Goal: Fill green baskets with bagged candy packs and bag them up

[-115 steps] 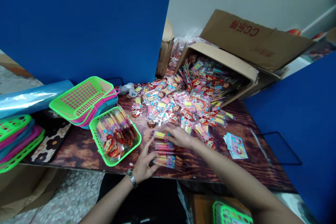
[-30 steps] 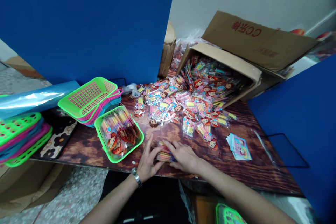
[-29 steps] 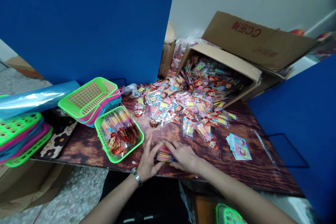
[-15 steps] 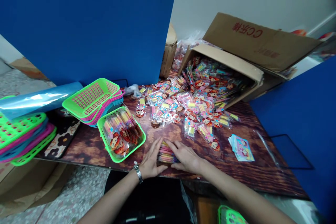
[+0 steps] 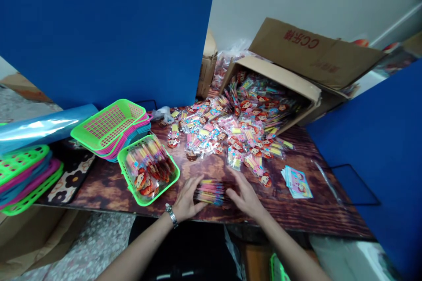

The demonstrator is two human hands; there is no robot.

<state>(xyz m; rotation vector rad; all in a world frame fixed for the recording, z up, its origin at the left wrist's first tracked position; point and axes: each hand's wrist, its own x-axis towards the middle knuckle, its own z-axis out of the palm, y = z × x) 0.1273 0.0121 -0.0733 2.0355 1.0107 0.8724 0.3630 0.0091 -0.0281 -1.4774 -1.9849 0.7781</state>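
Hands [image 5: 187,200] loosely spread at either end of packet bundle [image 5: 211,192], carton flap [image 5: 316,51] reading "CC乐棒" upside down

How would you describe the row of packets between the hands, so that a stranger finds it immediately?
On the wood-patterned table, start at the open cardboard box and come past the scattered packets towards the near edge. Between the left hand and right hand lies the row of packets. It is neatly aligned, unlike those, and sits outside the filled green basket.
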